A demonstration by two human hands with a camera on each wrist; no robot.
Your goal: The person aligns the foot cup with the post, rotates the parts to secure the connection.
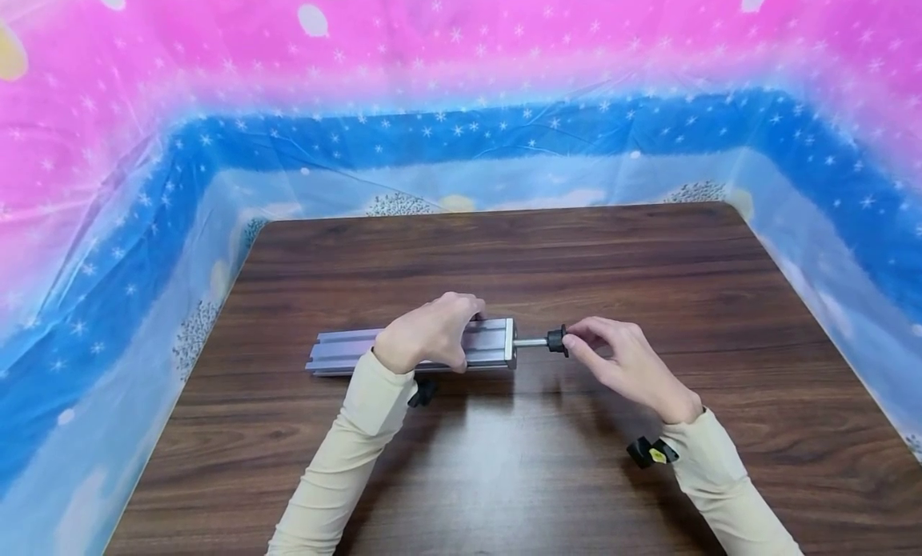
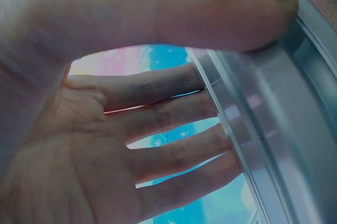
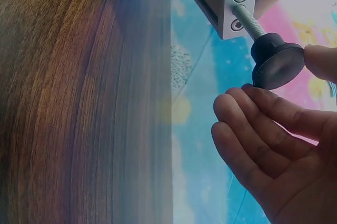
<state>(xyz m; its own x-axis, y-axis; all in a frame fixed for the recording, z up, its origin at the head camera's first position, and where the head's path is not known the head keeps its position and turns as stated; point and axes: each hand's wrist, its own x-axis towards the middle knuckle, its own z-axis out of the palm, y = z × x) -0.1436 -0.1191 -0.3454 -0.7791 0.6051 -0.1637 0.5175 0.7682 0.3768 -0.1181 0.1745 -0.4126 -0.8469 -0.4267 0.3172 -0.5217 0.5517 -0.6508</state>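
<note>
A silver aluminium profile lies sideways in front of me, its end plate fixed by two screws. My left hand grips it across the width, thumb on the near side and fingers on the far side. From the end plate a threaded rod sticks out to the right, ending in a black levelling foot. The thumb and index finger of my right hand pinch the foot's round base at its rim; the other fingers curl loosely below it.
The wood-grain table spreads out around the profile. Behind it and along both sides hangs a pink and blue patterned cloth. Black wrist mounts sit under both cream sleeves.
</note>
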